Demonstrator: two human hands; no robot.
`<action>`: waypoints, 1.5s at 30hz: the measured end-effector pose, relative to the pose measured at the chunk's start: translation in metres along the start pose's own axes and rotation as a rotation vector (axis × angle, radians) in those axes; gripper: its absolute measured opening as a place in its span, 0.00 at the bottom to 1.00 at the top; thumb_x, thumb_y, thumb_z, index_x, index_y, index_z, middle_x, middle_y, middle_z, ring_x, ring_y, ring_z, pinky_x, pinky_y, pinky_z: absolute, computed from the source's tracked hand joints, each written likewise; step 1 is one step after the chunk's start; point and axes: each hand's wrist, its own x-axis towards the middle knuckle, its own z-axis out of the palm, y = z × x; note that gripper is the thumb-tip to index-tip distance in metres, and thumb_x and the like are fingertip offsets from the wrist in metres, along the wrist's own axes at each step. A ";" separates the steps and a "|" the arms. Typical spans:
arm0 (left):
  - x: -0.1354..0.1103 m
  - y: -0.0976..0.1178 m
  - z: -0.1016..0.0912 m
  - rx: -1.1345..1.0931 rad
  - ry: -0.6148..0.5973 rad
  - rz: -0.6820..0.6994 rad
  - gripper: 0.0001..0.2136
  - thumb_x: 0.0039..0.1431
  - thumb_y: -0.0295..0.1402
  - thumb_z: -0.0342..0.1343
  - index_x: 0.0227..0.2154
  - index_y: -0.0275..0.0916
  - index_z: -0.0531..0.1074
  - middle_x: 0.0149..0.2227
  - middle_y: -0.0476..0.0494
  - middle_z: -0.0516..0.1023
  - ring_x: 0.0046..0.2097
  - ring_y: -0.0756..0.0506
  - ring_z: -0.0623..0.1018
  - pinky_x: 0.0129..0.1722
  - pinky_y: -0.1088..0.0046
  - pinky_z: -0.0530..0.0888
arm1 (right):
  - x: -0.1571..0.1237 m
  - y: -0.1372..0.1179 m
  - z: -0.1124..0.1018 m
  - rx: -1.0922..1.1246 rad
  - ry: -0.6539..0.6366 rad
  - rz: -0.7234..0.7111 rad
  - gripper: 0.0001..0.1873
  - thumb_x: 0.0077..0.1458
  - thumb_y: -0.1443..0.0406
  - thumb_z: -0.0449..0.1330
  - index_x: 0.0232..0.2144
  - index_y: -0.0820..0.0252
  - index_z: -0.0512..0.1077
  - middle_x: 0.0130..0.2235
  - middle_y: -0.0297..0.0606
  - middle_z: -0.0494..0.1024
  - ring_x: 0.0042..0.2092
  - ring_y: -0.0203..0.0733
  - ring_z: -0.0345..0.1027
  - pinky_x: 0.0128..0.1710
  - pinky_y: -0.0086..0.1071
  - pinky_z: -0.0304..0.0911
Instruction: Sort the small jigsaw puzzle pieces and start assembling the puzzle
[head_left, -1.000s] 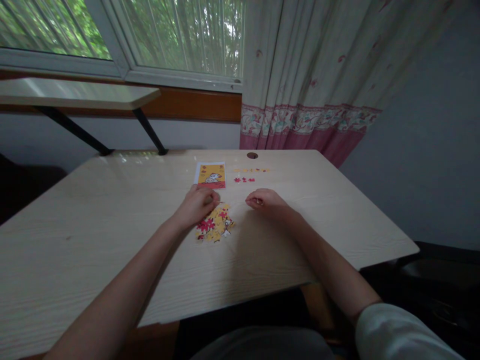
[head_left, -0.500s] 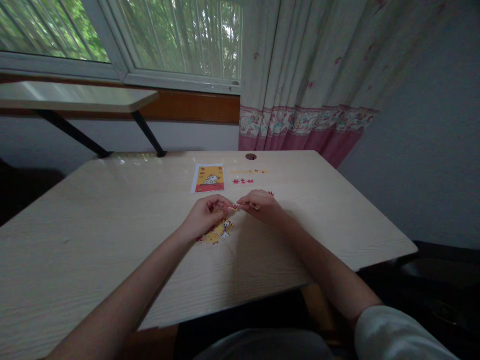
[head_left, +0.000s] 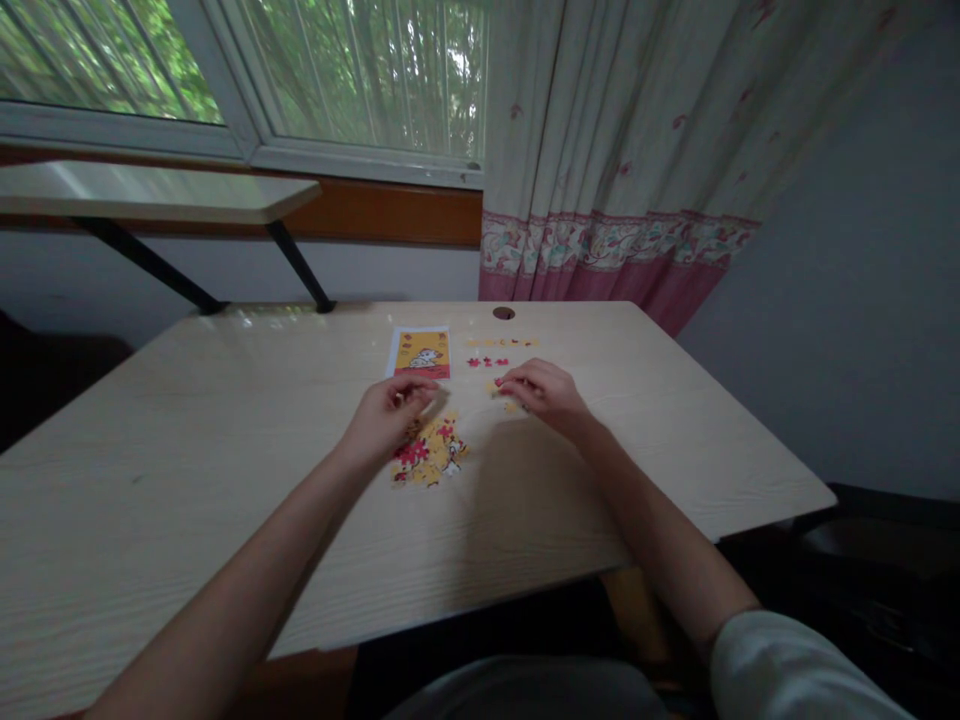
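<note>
Red piece (head_left: 499, 382) is right of the picture card (head_left: 421, 350) and slightly nearer us than its bottom edge, at our right hand (head_left: 541, 392); thumb and fingers look pinched on it, too small for us to read a long axis. Row of red pieces (head_left: 487, 362) sits just beyond those fingertips, right of the card, running left-right, so the right hand is clearly nearer. Pile of pieces (head_left: 431, 458) is on our side of the card; left hand (head_left: 388, 412) is between the two, loosely curled, can't tell if it holds anything
</note>
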 end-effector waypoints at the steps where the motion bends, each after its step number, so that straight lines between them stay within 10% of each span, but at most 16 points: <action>1: 0.002 -0.005 -0.006 0.087 0.063 0.009 0.14 0.56 0.39 0.50 0.37 0.36 0.74 0.30 0.43 0.76 0.30 0.45 0.73 0.28 0.69 0.69 | 0.000 0.005 -0.007 -0.008 0.029 0.037 0.10 0.58 0.61 0.55 0.33 0.58 0.75 0.32 0.39 0.76 0.33 0.36 0.66 0.37 0.31 0.61; 12: 0.009 -0.020 -0.037 0.665 -0.140 0.274 0.15 0.59 0.38 0.45 0.33 0.38 0.76 0.34 0.38 0.78 0.38 0.40 0.73 0.39 0.62 0.69 | -0.002 0.021 -0.034 -0.032 0.054 0.126 0.10 0.56 0.61 0.57 0.31 0.59 0.75 0.31 0.38 0.76 0.30 0.36 0.63 0.34 0.31 0.60; 25: 0.012 -0.026 -0.058 0.533 -0.339 0.318 0.14 0.56 0.36 0.47 0.35 0.39 0.77 0.33 0.41 0.79 0.34 0.44 0.75 0.36 0.68 0.70 | -0.019 0.052 -0.054 0.097 -0.429 0.538 0.09 0.48 0.63 0.59 0.28 0.64 0.76 0.23 0.34 0.72 0.25 0.32 0.60 0.25 0.26 0.54; 45: 0.013 -0.036 -0.061 0.517 -0.361 0.302 0.15 0.56 0.33 0.46 0.39 0.37 0.77 0.36 0.39 0.78 0.38 0.44 0.75 0.41 0.67 0.70 | -0.026 0.067 -0.051 0.042 -0.522 0.567 0.09 0.46 0.66 0.58 0.27 0.64 0.77 0.23 0.36 0.73 0.26 0.32 0.60 0.25 0.25 0.53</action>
